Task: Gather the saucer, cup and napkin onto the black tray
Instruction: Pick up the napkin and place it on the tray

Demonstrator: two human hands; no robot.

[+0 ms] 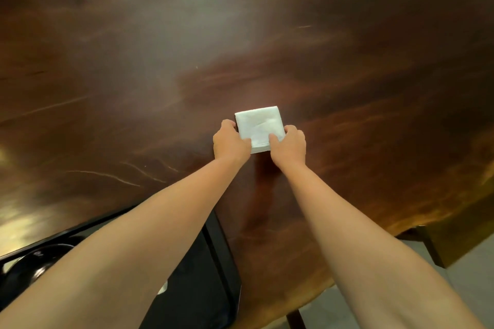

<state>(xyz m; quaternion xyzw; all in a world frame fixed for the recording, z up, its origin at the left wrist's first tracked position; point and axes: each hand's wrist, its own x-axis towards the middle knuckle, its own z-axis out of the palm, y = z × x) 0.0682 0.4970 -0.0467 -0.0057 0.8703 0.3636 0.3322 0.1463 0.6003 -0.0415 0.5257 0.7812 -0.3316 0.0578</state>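
A folded white napkin (258,124) lies on the dark wooden table, a little right of centre. My left hand (230,141) grips its near left corner and my right hand (289,144) grips its near right corner, thumbs on top. The black tray (223,256) sits at the near left, mostly under my left forearm. A dark round dish, probably the saucer (32,262), rests on the tray's left part. I cannot make out the cup.
The polished wooden table (240,35) stretches far ahead and to both sides. Its near right edge (401,232) drops to a grey floor, where a dark chair frame (430,246) stands close to the table.
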